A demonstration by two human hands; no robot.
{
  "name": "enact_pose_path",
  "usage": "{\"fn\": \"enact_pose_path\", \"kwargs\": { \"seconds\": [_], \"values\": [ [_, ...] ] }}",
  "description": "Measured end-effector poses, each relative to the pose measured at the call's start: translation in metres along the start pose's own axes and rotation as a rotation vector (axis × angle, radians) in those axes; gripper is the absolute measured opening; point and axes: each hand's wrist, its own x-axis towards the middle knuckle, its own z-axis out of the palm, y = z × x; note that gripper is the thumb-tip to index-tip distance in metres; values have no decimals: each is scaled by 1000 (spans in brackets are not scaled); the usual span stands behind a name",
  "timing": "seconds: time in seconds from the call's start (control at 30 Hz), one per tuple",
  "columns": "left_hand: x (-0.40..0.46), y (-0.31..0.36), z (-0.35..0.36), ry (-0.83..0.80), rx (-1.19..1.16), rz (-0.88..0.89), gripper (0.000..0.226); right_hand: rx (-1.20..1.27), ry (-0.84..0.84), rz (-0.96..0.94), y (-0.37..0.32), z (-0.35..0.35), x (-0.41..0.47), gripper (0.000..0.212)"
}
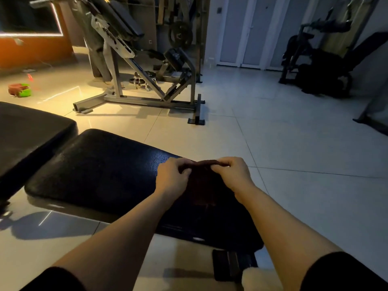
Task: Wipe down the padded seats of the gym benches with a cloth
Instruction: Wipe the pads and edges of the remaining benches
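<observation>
Both hands pinch a dark cloth over a bench seat.

Left hand (171, 175) and right hand (232, 173) each curl fingers and thumb round the top edge of the dark cloth (204, 181), holding it stretched between them; its lower part drapes down onto the near padded seat (100, 171). That black pad runs leftward from the hands, just beside a second padded seat (29, 135) at the left edge. Farther off on the tiled floor (294, 143) stands a grey metal machine frame (147, 95), with a red-and-green object (20, 89) well to its left.
</observation>
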Motion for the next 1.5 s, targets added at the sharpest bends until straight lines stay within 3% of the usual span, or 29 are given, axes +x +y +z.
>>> {"fn": "enact_pose_path", "kwargs": {
  "seconds": [0.2, 0.27, 0.33, 0.4, 0.43, 0.57, 0.67, 0.83, 0.93, 1.03, 1.13, 1.33, 1.5],
  "values": [
    [-3, 3, 2, 230, 157, 151, 27, -17, 172, -339, 3, 15, -5, 21],
    [-7, -9, -1, 114, 357, 125, 25, -206, 66, -248, 14, 19, -7, 22],
    [-11, -26, -2, -165, 590, 19, 18, -450, -182, -26, 26, 18, -10, 23],
    [-15, -39, -2, -358, 653, -96, 10, -541, -401, 150, 35, 18, -14, 24],
    [-15, -42, -1, -373, 640, -121, 8, -527, -417, 184, 39, 20, -14, 25],
    [-9, -48, -2, -188, 568, -82, 13, -392, -87, 133, 50, 35, -4, 24],
    [-5, -55, -5, -109, 533, -71, 31, -349, 65, 107, 52, 45, -5, 42],
    [-6, -66, -1, -207, 662, -37, 36, -477, 147, 201, 60, 72, -18, 56],
    [-5, -69, 1, -213, 683, -48, 36, -369, 38, 397, 63, 93, -11, 75],
    [-7, -71, -1, -221, 691, -51, 39, -325, 9, 436, 61, 110, 1, 83],
    [-9, -77, -6, -257, 735, -23, 47, -368, 10, 370, 59, 128, 11, 83],
    [-5, -89, -8, -295, 849, 67, 44, -690, -22, 6, 72, 154, 7, 61],
    [5, -85, 12, -363, 890, 93, 46, -723, -72, -89, 92, 137, 18, 50]
  ]
}}
